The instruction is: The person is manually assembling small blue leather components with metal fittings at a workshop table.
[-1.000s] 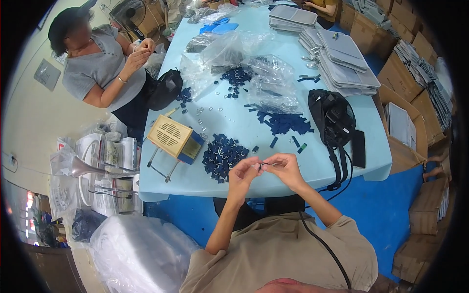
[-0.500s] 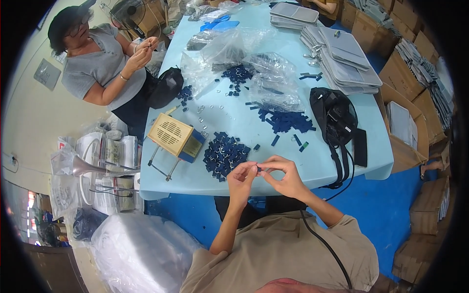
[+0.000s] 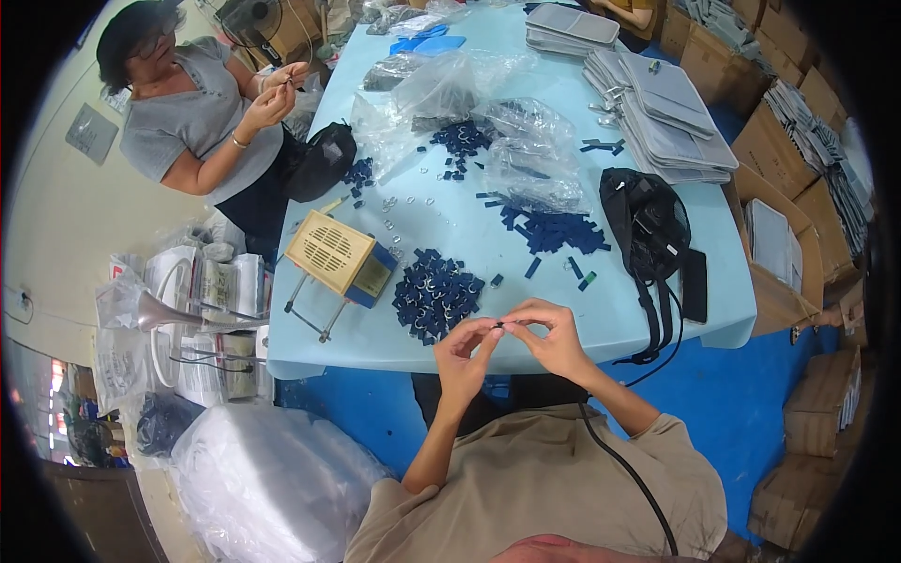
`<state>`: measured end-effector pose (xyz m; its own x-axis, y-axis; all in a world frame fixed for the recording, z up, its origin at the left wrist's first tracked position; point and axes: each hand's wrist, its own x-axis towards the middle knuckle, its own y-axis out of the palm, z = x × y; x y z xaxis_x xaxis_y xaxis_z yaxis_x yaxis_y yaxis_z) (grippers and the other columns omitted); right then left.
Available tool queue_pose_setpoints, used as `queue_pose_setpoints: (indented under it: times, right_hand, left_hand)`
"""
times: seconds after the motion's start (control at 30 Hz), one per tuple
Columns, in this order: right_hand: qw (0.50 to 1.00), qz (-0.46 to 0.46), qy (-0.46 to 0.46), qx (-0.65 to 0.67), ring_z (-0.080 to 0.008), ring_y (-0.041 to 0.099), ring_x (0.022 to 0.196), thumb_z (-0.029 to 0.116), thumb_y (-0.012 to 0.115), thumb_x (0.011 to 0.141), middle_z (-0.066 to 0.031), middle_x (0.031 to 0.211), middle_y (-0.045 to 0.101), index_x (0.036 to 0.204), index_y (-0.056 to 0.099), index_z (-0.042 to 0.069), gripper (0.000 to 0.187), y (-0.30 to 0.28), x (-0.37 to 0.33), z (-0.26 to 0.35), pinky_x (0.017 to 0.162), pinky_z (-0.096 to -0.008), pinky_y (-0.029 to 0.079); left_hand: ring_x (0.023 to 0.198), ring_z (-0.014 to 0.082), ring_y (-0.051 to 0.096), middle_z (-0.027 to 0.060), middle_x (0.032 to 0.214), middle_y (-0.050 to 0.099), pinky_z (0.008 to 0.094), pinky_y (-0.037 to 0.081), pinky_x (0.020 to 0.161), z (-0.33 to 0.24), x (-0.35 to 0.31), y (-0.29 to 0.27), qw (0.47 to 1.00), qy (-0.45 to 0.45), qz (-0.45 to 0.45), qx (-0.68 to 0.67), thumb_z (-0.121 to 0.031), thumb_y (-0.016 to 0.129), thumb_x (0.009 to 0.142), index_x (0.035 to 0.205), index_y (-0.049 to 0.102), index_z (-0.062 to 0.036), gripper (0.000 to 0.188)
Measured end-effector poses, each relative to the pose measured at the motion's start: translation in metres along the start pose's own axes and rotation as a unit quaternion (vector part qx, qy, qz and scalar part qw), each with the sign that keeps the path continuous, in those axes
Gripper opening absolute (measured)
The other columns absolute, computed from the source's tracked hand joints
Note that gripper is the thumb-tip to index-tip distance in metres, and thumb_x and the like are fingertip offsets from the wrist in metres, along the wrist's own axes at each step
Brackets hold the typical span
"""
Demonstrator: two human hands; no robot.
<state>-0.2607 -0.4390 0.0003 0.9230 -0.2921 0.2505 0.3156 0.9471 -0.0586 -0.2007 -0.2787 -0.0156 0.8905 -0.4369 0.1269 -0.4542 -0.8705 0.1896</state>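
Note:
At the table's near edge, my left hand (image 3: pixel 460 358) and my right hand (image 3: pixel 552 340) meet with fingertips pinched together. Between them is a small dark strip (image 3: pixel 499 325), mostly hidden by the fingers. Just beyond my left hand lies a heap of folded navy fabric tabs (image 3: pixel 435 298), many with pale rings through them. Flat navy strips (image 3: pixel 554 232) are spread farther off, past my right hand. One single tab (image 3: pixel 496 281) and a strip with a green end (image 3: pixel 587 281) lie apart from the piles.
A beige and blue box-shaped device (image 3: pixel 330 253) on a metal stand is left of the heap. Loose clear rings (image 3: pixel 389 203) and plastic bags (image 3: pixel 535 169) lie beyond. On the right are a black bag (image 3: pixel 645 225), a phone (image 3: pixel 694 284) and stacked grey panels (image 3: pixel 671 103). A co-worker (image 3: pixel 202 113) handles something small.
Both hands stay pinched together, with small shifts of the fingers around the dark strip. The co-worker's hands have moved a little. The whole view has shifted slightly.

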Motion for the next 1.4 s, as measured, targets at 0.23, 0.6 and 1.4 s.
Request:
queue_pose_setpoints:
  times: [0.23, 0.6, 1.4]
  right_hand:
    - [1.0, -0.001, 0.011, 0.01, -0.0186, 0.07, 0.085, -0.001, 0.071, 0.088, -0.0131, 0.096, 0.072, 0.1, 0.074, -0.002, 0.013, 0.004, -0.003, -0.002, 0.078, -0.0295, 0.056]
    - [0.999, -0.011, -0.022, -0.044, -0.0201, 0.071, 0.085, -0.002, 0.073, 0.085, -0.013, 0.094, 0.073, 0.099, 0.073, -0.002, 0.015, 0.003, -0.004, 0.007, 0.078, -0.03, 0.055]
    - [1.0, -0.004, -0.002, -0.022, -0.0154, 0.069, 0.084, -0.003, 0.072, 0.085, -0.0104, 0.091, 0.072, 0.095, 0.072, -0.003, 0.01, 0.002, -0.004, -0.016, 0.078, -0.0276, 0.055]
  left_hand:
    - [0.09, 0.0138, 0.069, 0.0095, 0.099, 0.071, 0.0264, 0.055, 0.082, -0.003, -0.004, 0.001, 0.998, 0.005, 0.0, 0.059, 0.001, 0.068, 0.093, 0.109, 0.065, 0.0037, 0.017]
    - [0.09, 0.0145, 0.07, 0.0107, 0.101, 0.071, 0.026, 0.055, 0.08, 0.0, -0.006, 0.0, 0.998, 0.011, -0.007, 0.056, 0.001, 0.068, 0.093, 0.108, 0.068, 0.005, 0.016]
    - [0.077, 0.0126, 0.069, 0.0084, 0.093, 0.073, 0.0249, 0.054, 0.071, -0.061, -0.012, -0.1, 0.947, 0.134, -0.231, 0.181, 0.002, 0.071, 0.088, 0.099, 0.07, 0.0022, 0.01]
